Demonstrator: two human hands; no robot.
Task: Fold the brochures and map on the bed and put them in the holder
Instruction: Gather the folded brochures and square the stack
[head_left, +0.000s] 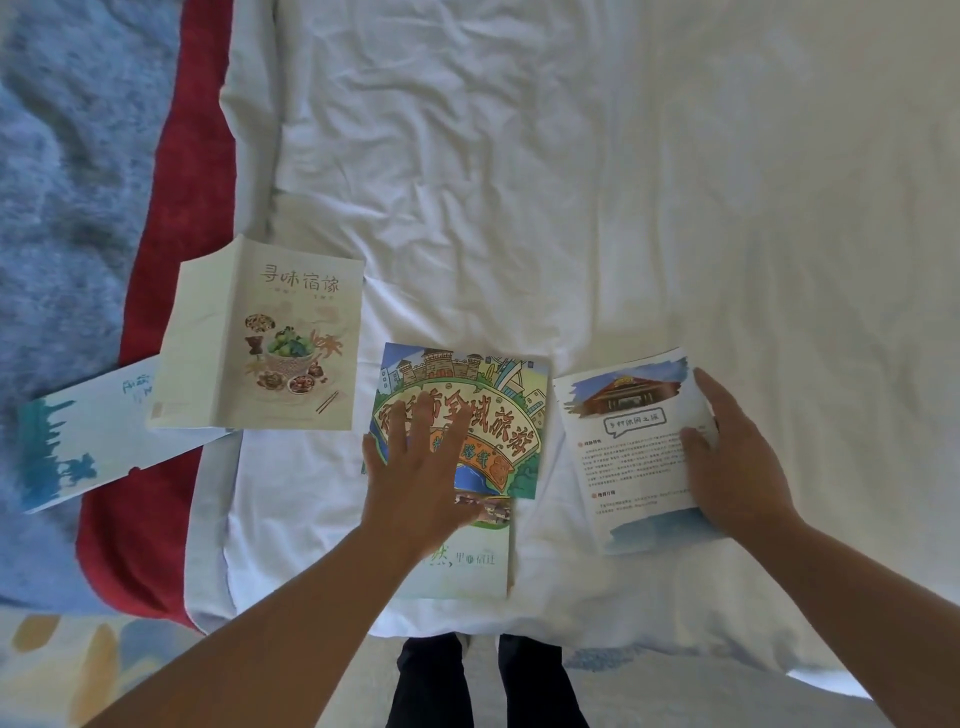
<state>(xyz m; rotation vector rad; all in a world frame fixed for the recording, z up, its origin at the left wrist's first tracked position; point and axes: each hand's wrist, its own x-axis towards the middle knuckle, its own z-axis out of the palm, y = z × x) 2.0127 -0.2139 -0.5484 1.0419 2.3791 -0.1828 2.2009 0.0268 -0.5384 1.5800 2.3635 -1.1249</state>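
A colourful folded map (498, 400) lies on the white bed sheet (571, 182), on top of a pale brochure with green text (467, 566). My left hand (415, 473) is spread flat over the map, fingers apart and blurred. To the right lies a white brochure with a building picture (628, 447); my right hand (732, 462) grips its right edge, thumb on the page. A cream food brochure (265, 343) stands half-folded at the left. A blue-and-white brochure (88, 441) lies at the far left. No holder is in view.
A red blanket strip (171, 260) and a fluffy blue cover (62, 182) run along the bed's left side. My legs (488, 680) stand at the bed's front edge. A patterned rug (62, 660) shows at the lower left.
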